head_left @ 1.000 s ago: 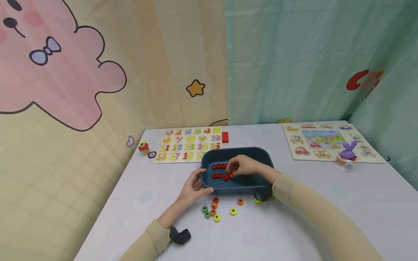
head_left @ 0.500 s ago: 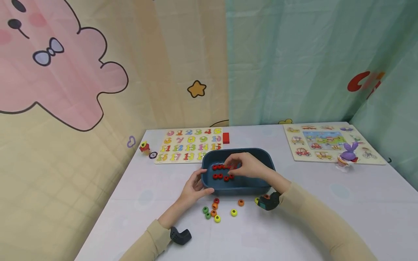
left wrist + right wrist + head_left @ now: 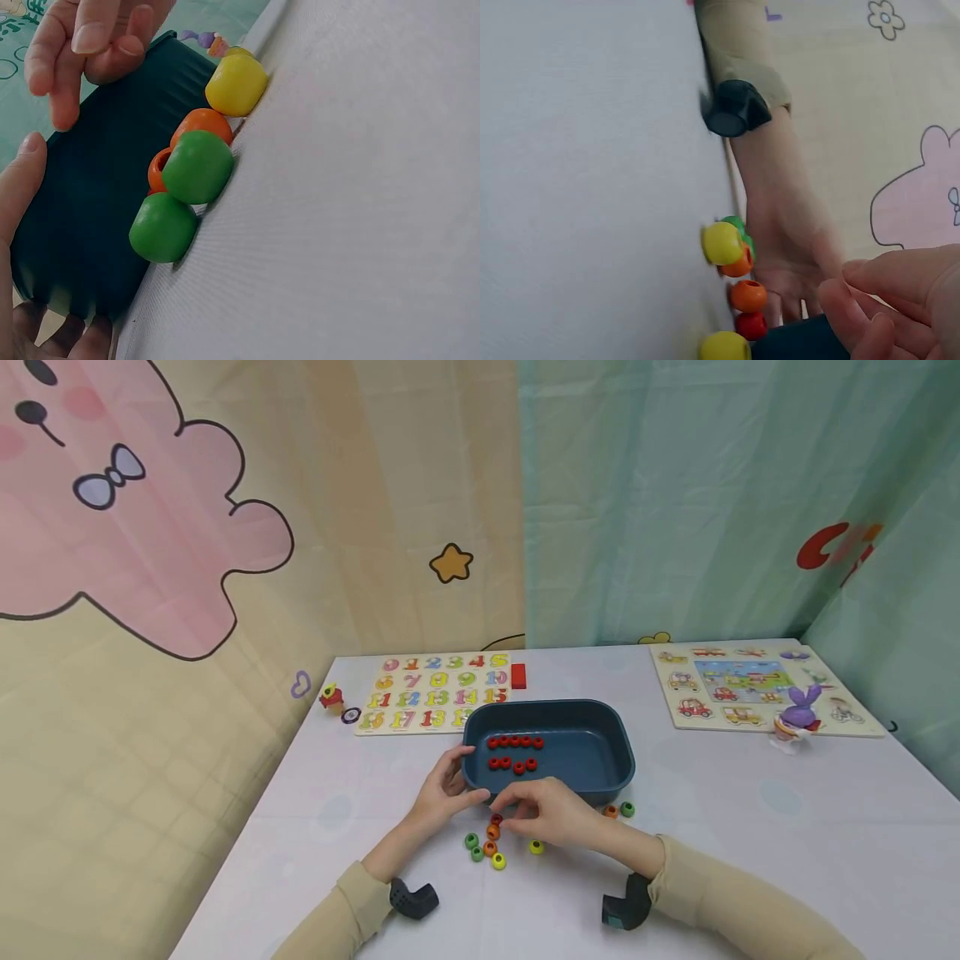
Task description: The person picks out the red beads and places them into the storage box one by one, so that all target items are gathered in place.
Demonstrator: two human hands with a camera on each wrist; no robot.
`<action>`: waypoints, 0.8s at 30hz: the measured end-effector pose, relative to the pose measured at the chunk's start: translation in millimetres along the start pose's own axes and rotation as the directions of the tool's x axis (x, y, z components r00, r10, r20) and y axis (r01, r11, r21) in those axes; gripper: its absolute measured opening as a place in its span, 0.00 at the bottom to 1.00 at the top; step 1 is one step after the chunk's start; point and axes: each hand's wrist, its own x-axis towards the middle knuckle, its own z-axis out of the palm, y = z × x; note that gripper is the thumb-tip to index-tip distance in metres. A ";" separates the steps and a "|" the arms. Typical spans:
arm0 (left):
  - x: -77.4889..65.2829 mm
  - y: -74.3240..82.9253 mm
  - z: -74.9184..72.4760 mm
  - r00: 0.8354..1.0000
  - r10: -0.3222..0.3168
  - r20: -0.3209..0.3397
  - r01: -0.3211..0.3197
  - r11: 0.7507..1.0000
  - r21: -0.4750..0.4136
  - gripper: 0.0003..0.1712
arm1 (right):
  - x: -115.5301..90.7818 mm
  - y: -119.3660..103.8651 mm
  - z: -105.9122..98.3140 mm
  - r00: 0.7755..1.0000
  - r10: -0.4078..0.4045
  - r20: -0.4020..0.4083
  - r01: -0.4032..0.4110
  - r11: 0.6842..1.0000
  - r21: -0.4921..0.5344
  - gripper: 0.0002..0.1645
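Note:
A dark blue tray (image 3: pixel 588 756) stands on the table, with two rows of red beads (image 3: pixel 514 742) on the left part of its floor. My left hand (image 3: pixel 438 795) holds the tray's left end, thumb on the near wall and fingers round the end. Just in front of the tray, my right hand (image 3: pixel 555 814) hovers over the loose beads, nothing between its fingers. Its fingertips are close to a loose red bead (image 3: pixel 751 325). Around that lie orange beads (image 3: pixel 490 848), green beads (image 3: pixel 199 166) and yellow beads (image 3: pixel 498 861). The right hand hides part of this area.
Behind the tray lies a number puzzle board (image 3: pixel 435 693), with a red block (image 3: pixel 518 676) beside it. At the back right is a vehicle puzzle board (image 3: pixel 720 693) with a purple rabbit toy (image 3: pixel 801 710). A small red toy (image 3: pixel 331 697) stands at the left edge.
My right hand has let go of a red bead at the end of the tray's front row and come out over the near rim toward the loose beads. The left hand has stayed on the tray.

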 end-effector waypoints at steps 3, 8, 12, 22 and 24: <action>0.2 -0.2 -0.4 1.000 0.010 0.004 -0.010 1.000 -0.006 0.39 | -0.9 4.0 9.8 1.000 0.011 -0.002 -0.011 0.999 -0.031 0.15; 0.2 -0.5 -0.6 1.000 0.010 0.003 -0.010 1.000 -0.018 0.40 | -0.2 13.0 22.5 1.000 0.024 -0.018 -0.025 0.995 -0.098 0.16; 0.4 -1.1 -0.5 1.000 -0.005 -0.001 0.005 1.000 -0.020 0.40 | 0.5 19.2 28.0 0.999 0.029 -0.032 -0.034 0.984 -0.175 0.16; 0.4 -1.7 -0.7 1.000 -0.018 -0.001 0.017 1.000 -0.024 0.41 | -1.4 25.6 31.3 0.996 0.029 -0.082 -0.053 0.950 -0.308 0.12; 0.3 -2.2 -0.9 1.000 -0.012 0.001 0.012 1.000 -0.024 0.40 | -2.4 25.4 31.6 0.995 0.028 -0.097 -0.060 0.940 -0.335 0.12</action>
